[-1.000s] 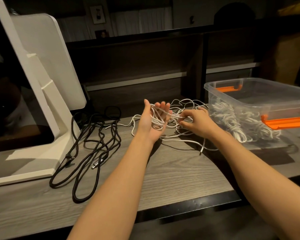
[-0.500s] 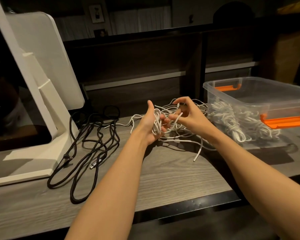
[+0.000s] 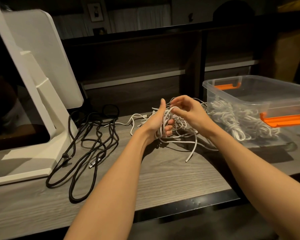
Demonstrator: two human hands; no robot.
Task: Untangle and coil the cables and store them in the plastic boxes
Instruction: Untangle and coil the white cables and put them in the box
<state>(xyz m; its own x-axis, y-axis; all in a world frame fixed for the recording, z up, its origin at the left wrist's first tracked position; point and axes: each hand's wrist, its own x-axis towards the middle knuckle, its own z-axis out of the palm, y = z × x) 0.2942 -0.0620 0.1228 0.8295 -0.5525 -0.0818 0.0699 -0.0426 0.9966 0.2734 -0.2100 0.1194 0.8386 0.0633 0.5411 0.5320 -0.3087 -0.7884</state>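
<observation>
Just left of the plastic box (image 3: 253, 94), the left hand (image 3: 156, 122) grips white cable (image 3: 164, 122) loops; the right hand (image 3: 189, 110) pinches a strand above them.

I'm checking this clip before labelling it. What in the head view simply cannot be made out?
- Clear plastic box with orange latches: right end cut off by the frame edge.
- White cable bundle: its wraps on the left hand are hidden behind the palm.
- Right hand: its grip on the cable is unclear; fingertips blurred.
- Black cable: far end lost in shadow behind the white stand.
</observation>
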